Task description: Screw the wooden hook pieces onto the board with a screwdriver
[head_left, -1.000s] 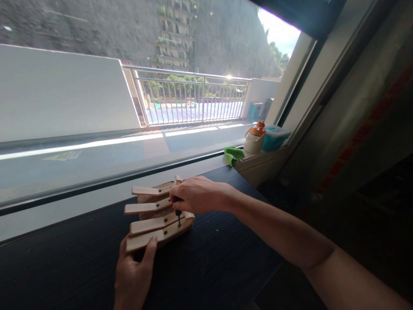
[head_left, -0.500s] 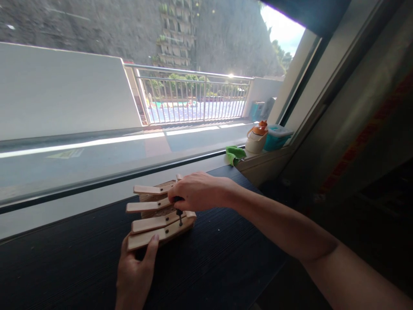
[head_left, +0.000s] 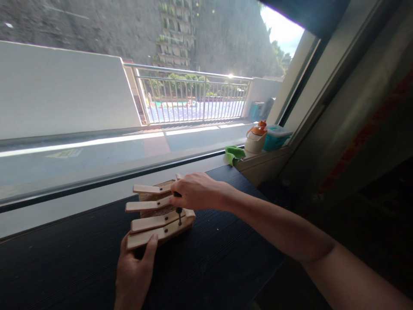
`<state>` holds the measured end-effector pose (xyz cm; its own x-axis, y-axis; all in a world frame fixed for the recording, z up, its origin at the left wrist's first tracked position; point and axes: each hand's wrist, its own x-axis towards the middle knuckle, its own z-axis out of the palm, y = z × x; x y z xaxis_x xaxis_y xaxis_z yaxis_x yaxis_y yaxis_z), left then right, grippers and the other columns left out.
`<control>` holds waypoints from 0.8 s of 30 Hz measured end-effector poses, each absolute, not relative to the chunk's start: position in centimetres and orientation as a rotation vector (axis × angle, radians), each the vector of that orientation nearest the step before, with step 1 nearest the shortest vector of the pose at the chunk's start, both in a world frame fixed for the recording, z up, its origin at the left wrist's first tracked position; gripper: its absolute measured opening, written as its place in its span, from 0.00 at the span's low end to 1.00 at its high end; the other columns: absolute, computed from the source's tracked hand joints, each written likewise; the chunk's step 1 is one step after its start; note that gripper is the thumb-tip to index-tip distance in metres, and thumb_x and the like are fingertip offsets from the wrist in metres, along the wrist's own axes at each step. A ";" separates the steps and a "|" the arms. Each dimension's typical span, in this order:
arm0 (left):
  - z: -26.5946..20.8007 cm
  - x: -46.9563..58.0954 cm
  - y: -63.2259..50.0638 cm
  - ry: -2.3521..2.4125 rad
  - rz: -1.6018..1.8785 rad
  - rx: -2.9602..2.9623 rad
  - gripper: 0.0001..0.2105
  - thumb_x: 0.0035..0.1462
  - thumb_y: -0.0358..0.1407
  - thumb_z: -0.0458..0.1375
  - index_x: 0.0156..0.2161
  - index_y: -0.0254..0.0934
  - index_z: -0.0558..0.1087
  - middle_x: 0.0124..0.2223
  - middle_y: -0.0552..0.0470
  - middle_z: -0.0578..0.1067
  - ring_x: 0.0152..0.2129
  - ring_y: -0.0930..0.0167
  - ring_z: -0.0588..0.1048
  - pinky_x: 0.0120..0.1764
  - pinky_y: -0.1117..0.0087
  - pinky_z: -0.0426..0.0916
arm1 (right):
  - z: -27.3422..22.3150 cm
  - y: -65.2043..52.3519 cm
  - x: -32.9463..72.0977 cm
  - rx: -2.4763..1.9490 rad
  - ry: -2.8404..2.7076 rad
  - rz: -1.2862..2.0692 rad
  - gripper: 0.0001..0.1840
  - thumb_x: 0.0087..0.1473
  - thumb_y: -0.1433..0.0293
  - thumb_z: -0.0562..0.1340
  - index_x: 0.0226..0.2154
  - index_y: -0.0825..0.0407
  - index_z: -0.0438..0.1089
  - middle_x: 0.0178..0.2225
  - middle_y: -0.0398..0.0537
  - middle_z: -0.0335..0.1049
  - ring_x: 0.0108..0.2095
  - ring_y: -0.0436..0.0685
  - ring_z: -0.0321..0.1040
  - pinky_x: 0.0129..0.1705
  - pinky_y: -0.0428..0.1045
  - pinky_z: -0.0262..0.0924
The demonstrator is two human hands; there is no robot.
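A wooden piece [head_left: 151, 223] with bent slats lies on the dark table [head_left: 219, 254] beside the windowsill [head_left: 97, 199]. A screwdriver [head_left: 180, 216] stands nearly upright, tip down on the nearest slat [head_left: 159, 235], its dark handle gripped by the right hand [head_left: 196, 191]. The left hand [head_left: 134, 269] clasps that slat's left end, thumb on top. Beyond are a green cloth [head_left: 234, 155], an orange-topped bottle [head_left: 254, 144] and a lidded teal tub [head_left: 274, 141].
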<state>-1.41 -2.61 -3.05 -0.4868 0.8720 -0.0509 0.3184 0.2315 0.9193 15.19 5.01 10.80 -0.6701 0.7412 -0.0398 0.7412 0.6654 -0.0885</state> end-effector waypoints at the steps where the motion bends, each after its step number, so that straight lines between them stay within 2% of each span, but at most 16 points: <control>1: -3.1 -1.4 -2.6 1.926 1.241 1.092 0.28 0.36 0.54 0.56 0.41 0.38 0.67 0.41 0.46 0.75 0.41 0.60 0.73 0.50 0.60 0.63 | 11.1 4.9 15.2 1.231 2.876 -0.162 0.16 0.57 0.62 0.53 0.37 0.52 0.73 0.36 0.52 0.74 0.35 0.58 0.69 0.29 0.48 0.50; 5: -3.1 -1.5 -2.5 1.918 1.247 1.109 0.28 0.36 0.54 0.56 0.42 0.38 0.67 0.41 0.46 0.74 0.42 0.59 0.73 0.50 0.59 0.63 | 11.8 4.5 15.2 1.001 2.885 -0.272 0.12 0.54 0.68 0.56 0.37 0.50 0.74 0.36 0.47 0.74 0.35 0.55 0.68 0.30 0.47 0.48; 7: -3.1 -1.5 -2.5 1.924 1.241 1.101 0.28 0.36 0.54 0.56 0.42 0.38 0.67 0.41 0.46 0.74 0.42 0.59 0.73 0.50 0.59 0.63 | 11.7 4.5 15.1 0.956 2.884 -0.292 0.12 0.54 0.70 0.56 0.37 0.51 0.74 0.36 0.48 0.74 0.35 0.54 0.68 0.31 0.47 0.49; 11: -3.0 -1.4 -2.6 1.929 1.239 1.095 0.28 0.36 0.55 0.56 0.41 0.39 0.66 0.41 0.46 0.74 0.42 0.59 0.73 0.51 0.59 0.63 | 10.8 5.1 15.2 1.063 2.890 -0.271 0.13 0.56 0.66 0.55 0.37 0.53 0.73 0.35 0.51 0.74 0.36 0.56 0.68 0.32 0.47 0.51; 17: -3.1 -1.5 -2.7 1.927 1.239 1.113 0.29 0.37 0.55 0.56 0.43 0.38 0.67 0.41 0.46 0.74 0.42 0.59 0.73 0.50 0.59 0.63 | 9.8 5.5 15.1 1.264 2.880 -0.223 0.16 0.57 0.63 0.52 0.37 0.52 0.72 0.34 0.52 0.75 0.35 0.58 0.69 0.31 0.48 0.53; 21: -3.4 -1.6 -2.6 1.933 1.240 1.121 0.28 0.37 0.55 0.56 0.42 0.39 0.67 0.41 0.46 0.74 0.42 0.59 0.73 0.51 0.59 0.62 | 10.7 5.0 15.0 1.184 2.880 -0.184 0.15 0.56 0.62 0.53 0.37 0.50 0.73 0.34 0.51 0.75 0.35 0.58 0.69 0.31 0.48 0.52; 24: -3.3 -1.7 -2.6 1.933 1.247 1.125 0.28 0.37 0.55 0.56 0.42 0.39 0.67 0.41 0.47 0.75 0.42 0.60 0.73 0.50 0.59 0.63 | 11.5 4.7 15.1 1.031 2.894 -0.175 0.12 0.53 0.66 0.57 0.38 0.48 0.73 0.35 0.48 0.75 0.36 0.57 0.69 0.30 0.47 0.50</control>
